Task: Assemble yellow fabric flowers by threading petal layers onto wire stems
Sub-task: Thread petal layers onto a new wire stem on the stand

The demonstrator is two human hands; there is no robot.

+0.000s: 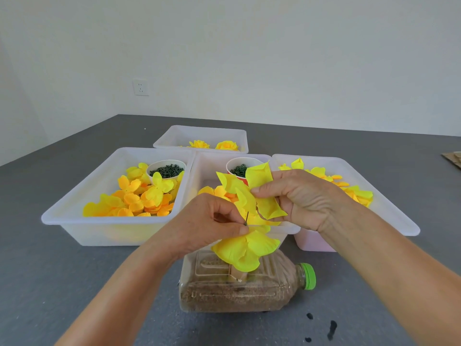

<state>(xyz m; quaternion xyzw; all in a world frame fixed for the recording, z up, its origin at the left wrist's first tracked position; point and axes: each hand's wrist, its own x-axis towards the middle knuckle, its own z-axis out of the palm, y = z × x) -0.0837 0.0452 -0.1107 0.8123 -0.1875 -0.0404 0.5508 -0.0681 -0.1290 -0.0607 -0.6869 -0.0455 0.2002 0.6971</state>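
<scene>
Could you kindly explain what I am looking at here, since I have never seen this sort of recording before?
There is no machine: a person works bare-handed, filmed by a camera on their head looking down. The left hand pinches a thin wire stem that rises through a yellow flower layer. The right hand holds a loose yellow petal layer above the wire's tip. On the grey table stand white trays of petals, two cups of dark green pieces, and a far tray with finished flowers. In front lies a bottle filled with sandy grains.
</scene>
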